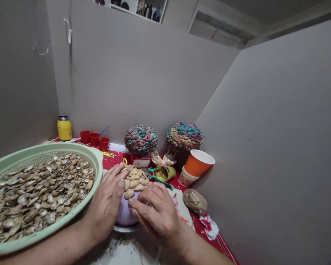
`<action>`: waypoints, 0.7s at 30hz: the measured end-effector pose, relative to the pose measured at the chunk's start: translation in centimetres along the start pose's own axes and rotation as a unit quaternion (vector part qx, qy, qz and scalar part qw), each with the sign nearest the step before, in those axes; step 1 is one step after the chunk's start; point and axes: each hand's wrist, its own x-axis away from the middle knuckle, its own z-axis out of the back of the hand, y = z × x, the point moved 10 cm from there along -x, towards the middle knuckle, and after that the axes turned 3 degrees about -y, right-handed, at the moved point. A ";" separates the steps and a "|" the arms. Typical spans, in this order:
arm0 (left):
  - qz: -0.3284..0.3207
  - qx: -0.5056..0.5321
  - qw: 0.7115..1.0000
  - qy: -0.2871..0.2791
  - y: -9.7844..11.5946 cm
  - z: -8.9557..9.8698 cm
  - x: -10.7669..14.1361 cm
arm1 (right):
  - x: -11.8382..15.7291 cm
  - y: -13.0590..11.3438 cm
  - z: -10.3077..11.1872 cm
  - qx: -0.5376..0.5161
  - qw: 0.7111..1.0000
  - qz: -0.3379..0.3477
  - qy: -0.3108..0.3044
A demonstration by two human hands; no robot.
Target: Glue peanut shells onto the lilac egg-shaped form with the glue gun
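Observation:
A purple ball [124, 213], its top covered with tan peanut shells [138, 179], sits on a round, paint-marked base [125, 228] in front of me. My left hand [106, 200] lies along the ball's left side with fingers stretched out, its thumb against the shells. At the ball's front, my right hand [160, 209] has its fingers bent together, their tips at the lower edge of one peanut shell [129, 194]. Part of the ball's right side is hidden behind that hand. Close by on the left, a green colander [99, 162] holds many loose shell halves [44, 195].
Behind the ball stand two multicoloured shell-covered balls [141, 140]. Red cups [94, 139] and a yellow jar [64, 129] are at back left. Green-handled pliers [161, 180], an orange paper cup [198, 163] and a twine bundle [195, 201] lie right. Grey walls [127, 81] enclose the table.

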 end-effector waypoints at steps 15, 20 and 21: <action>0.003 -0.012 1.000 -0.009 0.0 -0.1 0.1 | -0.8 0.7 -0.5 -0.015 0.997 -0.052 -0.048; 0.002 -0.018 1.000 -0.009 -0.1 -0.3 0.2 | -0.6 1.2 0.1 -0.028 0.996 -0.076 -0.040; 0.002 -0.019 1.000 -0.009 -0.2 -0.4 0.1 | -0.6 1.4 0.4 -0.036 0.995 -0.082 -0.034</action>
